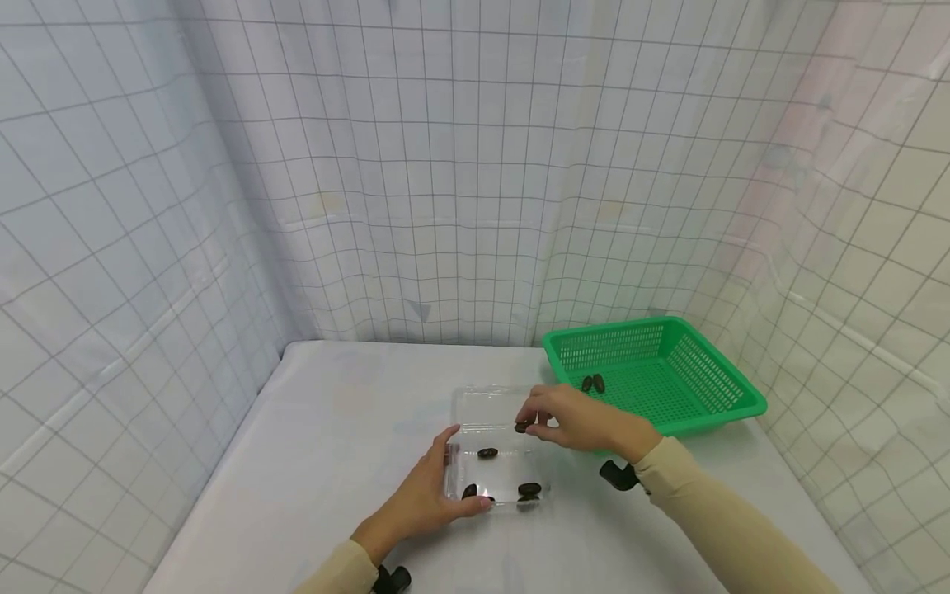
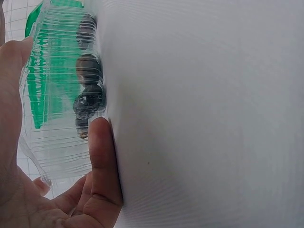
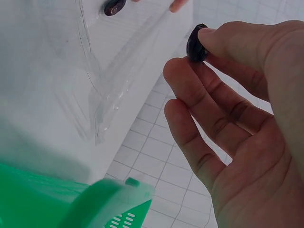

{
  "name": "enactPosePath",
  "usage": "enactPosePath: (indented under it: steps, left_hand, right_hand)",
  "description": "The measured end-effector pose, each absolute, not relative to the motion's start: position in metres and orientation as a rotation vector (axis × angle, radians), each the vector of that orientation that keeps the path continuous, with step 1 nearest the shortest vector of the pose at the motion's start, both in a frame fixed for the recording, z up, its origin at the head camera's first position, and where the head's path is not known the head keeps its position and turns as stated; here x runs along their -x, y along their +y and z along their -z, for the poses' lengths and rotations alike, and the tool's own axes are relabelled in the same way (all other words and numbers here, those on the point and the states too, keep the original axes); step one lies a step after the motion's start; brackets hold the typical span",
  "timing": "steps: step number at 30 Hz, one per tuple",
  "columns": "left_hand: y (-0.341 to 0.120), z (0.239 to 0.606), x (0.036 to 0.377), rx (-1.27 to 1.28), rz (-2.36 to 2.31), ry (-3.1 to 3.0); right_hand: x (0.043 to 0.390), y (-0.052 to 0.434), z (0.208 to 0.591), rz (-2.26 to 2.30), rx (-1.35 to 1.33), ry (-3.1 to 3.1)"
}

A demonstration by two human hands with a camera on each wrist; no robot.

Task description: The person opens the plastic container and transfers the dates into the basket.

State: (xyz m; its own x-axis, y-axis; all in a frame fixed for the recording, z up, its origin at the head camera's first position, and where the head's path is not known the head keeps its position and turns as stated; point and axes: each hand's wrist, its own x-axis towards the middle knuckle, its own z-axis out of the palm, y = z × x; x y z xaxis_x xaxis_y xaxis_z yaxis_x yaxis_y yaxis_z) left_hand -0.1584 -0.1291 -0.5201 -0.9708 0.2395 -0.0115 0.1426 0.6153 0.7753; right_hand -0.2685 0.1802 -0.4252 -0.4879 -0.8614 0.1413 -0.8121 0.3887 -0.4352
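Note:
A clear plastic clamshell box [image 1: 512, 466] lies on the table with its lid [image 1: 482, 406] folded back. My left hand [image 1: 423, 493] holds it at the near left corner, thumb along the front wall and fingers along the left side. Several dark, shiny dates rest inside, one date [image 1: 487, 453] near the middle and another date [image 1: 529, 488] at the front right. In the left wrist view, dates [image 2: 89, 69] show through the ribbed wall. Over the box's back right part, my right hand [image 1: 577, 417] pinches a date [image 3: 195, 45] between thumb and fingertips.
A green plastic basket [image 1: 609, 345] stands at the back right, behind my right forearm, with two dates [image 1: 599, 383] in its left corner. White table cloth [image 1: 334, 412] stretches to the left. Grid-patterned white curtains [image 1: 445, 206] enclose the table at the back and both sides.

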Motion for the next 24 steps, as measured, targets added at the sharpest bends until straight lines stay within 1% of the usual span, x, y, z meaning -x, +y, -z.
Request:
enactPosePath:
  steps: [9, 24]
  left_hand:
    - [-0.129, 0.520, 0.159, -0.304, -1.286, 2.727]
    - [-0.129, 0.521, 0.157, -0.319, -1.287, 2.731]
  right_hand:
    - [0.273, 0.189, 0.420, 0.720, 1.512, 2.551]
    - [0.279, 0.202, 0.425, 0.723, 1.358, 2.638]
